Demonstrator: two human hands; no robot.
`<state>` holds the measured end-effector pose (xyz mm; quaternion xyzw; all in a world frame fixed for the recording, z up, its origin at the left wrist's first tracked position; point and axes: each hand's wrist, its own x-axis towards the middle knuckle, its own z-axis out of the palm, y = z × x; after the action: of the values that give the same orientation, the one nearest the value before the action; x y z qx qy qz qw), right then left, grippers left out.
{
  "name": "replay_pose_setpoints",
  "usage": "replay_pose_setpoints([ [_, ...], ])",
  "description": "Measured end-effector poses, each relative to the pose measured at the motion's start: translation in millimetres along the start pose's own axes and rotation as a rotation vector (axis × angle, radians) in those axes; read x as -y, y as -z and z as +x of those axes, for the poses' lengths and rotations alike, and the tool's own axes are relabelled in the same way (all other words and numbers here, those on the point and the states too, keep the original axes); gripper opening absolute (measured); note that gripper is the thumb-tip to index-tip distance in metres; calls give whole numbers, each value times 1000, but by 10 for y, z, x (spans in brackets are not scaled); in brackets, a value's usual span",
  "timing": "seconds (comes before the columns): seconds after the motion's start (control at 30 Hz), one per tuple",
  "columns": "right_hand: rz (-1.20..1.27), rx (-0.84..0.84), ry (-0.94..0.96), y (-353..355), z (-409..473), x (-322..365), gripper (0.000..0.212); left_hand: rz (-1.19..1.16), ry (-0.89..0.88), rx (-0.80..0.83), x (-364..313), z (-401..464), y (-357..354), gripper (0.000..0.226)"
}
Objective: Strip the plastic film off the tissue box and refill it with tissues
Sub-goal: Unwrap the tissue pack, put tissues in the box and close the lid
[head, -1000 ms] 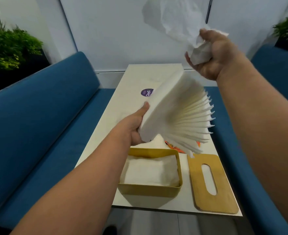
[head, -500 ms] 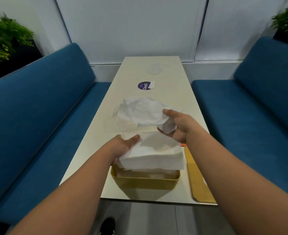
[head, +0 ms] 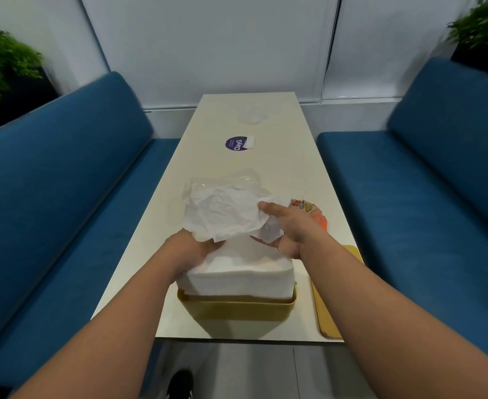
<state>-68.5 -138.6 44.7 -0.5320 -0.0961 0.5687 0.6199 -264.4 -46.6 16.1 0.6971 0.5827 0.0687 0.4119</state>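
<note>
White tissues (head: 234,279) sit proud of the yellow box (head: 237,308); left hand (head: 192,250) presses them flat-fingered; right hand (head: 293,226) pinches crumpled film (head: 222,214); uneven pressure could buckle the stack.

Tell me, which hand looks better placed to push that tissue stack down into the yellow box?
Probably the left hand: it already rests on the tissue stack, which stands above the rim of the yellow box. The right hand is busy gripping the crumpled plastic film.
</note>
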Motion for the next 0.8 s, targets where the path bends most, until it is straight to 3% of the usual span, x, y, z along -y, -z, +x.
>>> replay_pose_setpoints([
  [0.13, 20, -14, 3, 29, 25, -23, 29, 278, -44, -89, 25, -2, -62, 86],
  [0.33, 13, -21, 5, 43, 12, -14, 23, 228, -14, -160, 37, -75, -117, 83],
  [0.53, -21, -55, 6, 109, -2, -67, 25, 52, 5, -234, 88, -142, -119, 62],
  [0.7, -88, -69, 13, 152, 7, -155, 15, 507, -195, -229, 96, -167, -271, 36],
  [0.8, -103, -89, -2, 186, 0, -186, 18, 594, -252, -287, 101, -185, -317, 34],
])
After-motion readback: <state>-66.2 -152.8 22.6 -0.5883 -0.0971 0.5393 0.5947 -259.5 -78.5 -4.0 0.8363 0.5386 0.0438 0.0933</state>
